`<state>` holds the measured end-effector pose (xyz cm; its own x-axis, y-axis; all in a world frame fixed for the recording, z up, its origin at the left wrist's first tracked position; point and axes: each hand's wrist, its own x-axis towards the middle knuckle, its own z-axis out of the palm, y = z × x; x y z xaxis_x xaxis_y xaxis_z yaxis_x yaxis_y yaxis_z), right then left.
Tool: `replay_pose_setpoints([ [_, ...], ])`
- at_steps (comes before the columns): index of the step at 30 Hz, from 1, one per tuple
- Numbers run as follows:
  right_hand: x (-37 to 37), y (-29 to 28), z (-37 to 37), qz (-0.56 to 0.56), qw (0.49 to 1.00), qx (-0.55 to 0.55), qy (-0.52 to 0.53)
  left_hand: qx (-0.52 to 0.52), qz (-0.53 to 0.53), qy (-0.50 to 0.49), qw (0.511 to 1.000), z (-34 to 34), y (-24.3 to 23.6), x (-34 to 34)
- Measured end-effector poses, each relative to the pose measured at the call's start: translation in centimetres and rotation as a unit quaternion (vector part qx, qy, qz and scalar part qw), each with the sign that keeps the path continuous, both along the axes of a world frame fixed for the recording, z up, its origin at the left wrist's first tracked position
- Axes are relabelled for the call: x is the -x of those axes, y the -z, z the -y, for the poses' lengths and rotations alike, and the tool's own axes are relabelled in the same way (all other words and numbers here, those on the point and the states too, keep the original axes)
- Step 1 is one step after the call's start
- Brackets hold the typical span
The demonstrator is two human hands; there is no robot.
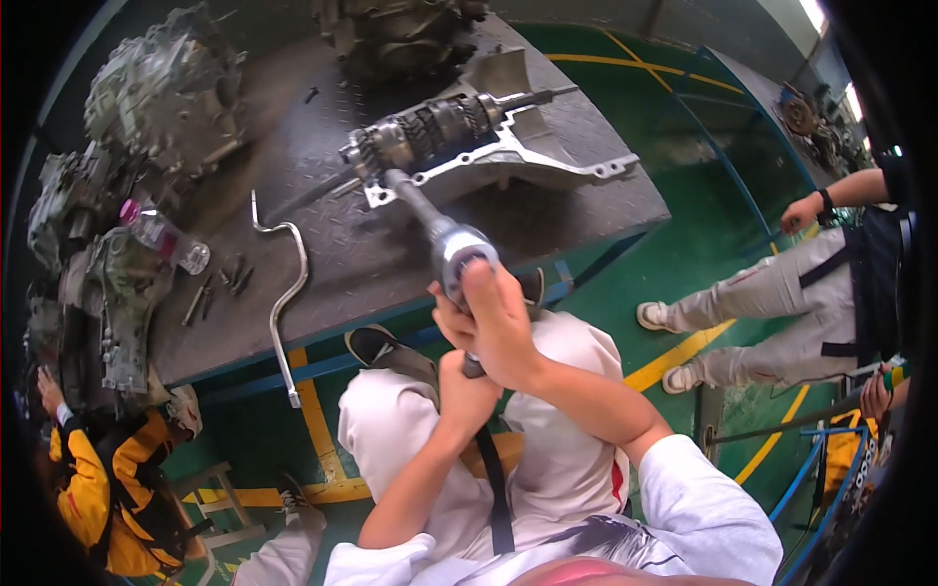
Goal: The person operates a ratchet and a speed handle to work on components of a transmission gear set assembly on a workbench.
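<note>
1. The right hand (498,327), in the centre of the frame, is wrapped tight around the socket wrench (442,234).
2. The left hand (467,383) sits just below it and grips the lower end of the same handle.
3. The wrench reaches up to the gear shaft assembly (440,127), which lies on the grey counter (362,254) in the upper middle.
4. A bent metal rod (283,293) lies at the left of the counter, near a plastic bottle (161,236).
</note>
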<state>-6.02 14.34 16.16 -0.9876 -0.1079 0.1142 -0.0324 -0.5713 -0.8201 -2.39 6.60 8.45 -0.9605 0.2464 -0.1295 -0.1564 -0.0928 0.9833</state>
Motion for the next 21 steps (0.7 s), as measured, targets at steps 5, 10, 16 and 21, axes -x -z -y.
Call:
replay_pose_setpoints([
  [5, 0.1, -0.2, 0.4, -0.004, 1.000, -0.012, 0.004, -0.013, 0.009, -0.016, 1.000, 0.1, 0.4, 0.0],
  [10, -0.7, -0.4, 0.5, -0.018, 0.999, -0.035, -0.011, -0.025, 0.002, -0.004, 1.000, 0.0, 0.0, -0.4],
  [16, 0.2, -0.5, 0.6, 0.012, 0.999, -0.033, -0.002, -0.043, 0.011, 0.001, 0.999, 0.4, -0.3, -0.1],
  [21, -0.6, -1.0, 1.5, -0.011, 0.998, -0.052, 0.024, -0.051, -0.026, -0.034, 0.998, 0.4, -1.4, -0.2],
])
